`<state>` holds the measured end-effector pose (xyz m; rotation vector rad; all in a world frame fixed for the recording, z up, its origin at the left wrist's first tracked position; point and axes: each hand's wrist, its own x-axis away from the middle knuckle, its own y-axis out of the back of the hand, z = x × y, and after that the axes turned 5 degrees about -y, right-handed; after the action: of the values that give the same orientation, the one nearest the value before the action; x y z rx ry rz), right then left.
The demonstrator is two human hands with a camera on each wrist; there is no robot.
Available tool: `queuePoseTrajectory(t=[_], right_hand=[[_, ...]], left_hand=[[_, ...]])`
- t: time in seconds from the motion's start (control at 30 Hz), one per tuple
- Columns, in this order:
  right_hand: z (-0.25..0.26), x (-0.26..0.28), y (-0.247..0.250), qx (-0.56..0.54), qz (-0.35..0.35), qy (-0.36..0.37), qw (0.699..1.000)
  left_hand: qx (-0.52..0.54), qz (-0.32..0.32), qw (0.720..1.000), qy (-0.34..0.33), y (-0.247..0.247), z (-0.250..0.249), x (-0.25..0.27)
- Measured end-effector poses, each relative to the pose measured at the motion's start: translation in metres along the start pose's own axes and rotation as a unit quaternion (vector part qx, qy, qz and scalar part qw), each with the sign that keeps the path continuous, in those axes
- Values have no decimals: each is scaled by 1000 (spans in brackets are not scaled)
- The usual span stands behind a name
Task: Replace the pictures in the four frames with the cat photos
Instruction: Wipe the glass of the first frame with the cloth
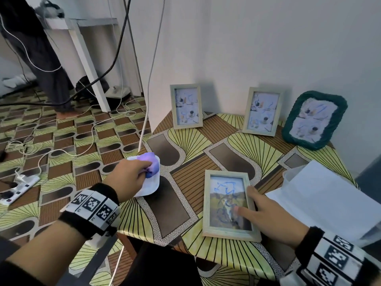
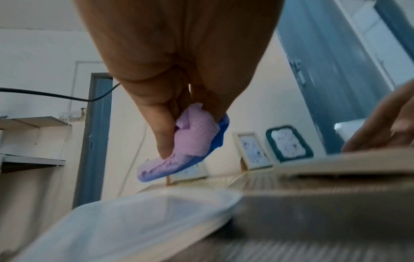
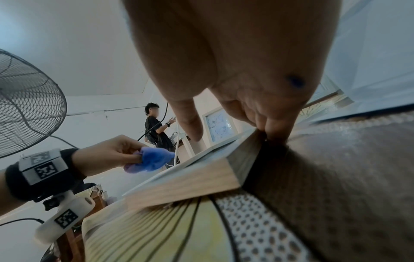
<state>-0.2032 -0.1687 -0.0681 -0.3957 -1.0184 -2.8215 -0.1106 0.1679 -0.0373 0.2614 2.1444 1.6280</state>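
A light wooden frame (image 1: 226, 232) lies flat on the patterned table (image 1: 185, 145), with a cat photo (image 1: 222, 205) in it and blue scribbles on its glass. My right hand (image 1: 252, 202) rests on it, thumb on the glass and fingers (image 3: 275, 129) pressed against its right edge. My left hand (image 1: 144, 169) pinches a crumpled purple-blue tissue (image 1: 152, 164) (image 2: 192, 141) just above a white tray (image 1: 149, 187). At the back stand two light wooden frames (image 1: 186, 106) (image 1: 261, 111) and a green woven frame (image 1: 314, 119), all showing pale pictures with blue marks.
A clear container with white sheets (image 1: 321, 195) sits at the table's right edge. The wall is close behind the standing frames. Cables and a power strip (image 1: 20, 185) lie on the floor to the left. Another person (image 3: 156, 131) stands there, and a fan (image 3: 27, 106) is nearby.
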Motion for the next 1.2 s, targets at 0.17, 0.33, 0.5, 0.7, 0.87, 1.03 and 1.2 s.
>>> queuePoseTrajectory(t=[0.17,0.33,0.5,0.7,0.87,1.03,1.2], right_hand=[[2,-3,6,-36,6,0,999],[1,-1,14,-61,1,9,998],[-6,3,16,-72,-9,24,997],[-11,3,17,-90,-13,26,996],[-13,1,18,-105,-78,50,990],[1,6,18,85,-223,157,958],[30,6,6,287,-142,212,923]], left_hand=[[67,-70,992,-75,10,-53,1],[140,6,974,-178,-9,-114,-6],[26,147,965,-217,-46,-144,-11],[-79,226,941,-237,-58,-157,-8],[94,224,952,-184,-44,-147,-10],[263,32,960,-94,-32,-114,-14],[103,60,972,-203,-29,-88,-18]])
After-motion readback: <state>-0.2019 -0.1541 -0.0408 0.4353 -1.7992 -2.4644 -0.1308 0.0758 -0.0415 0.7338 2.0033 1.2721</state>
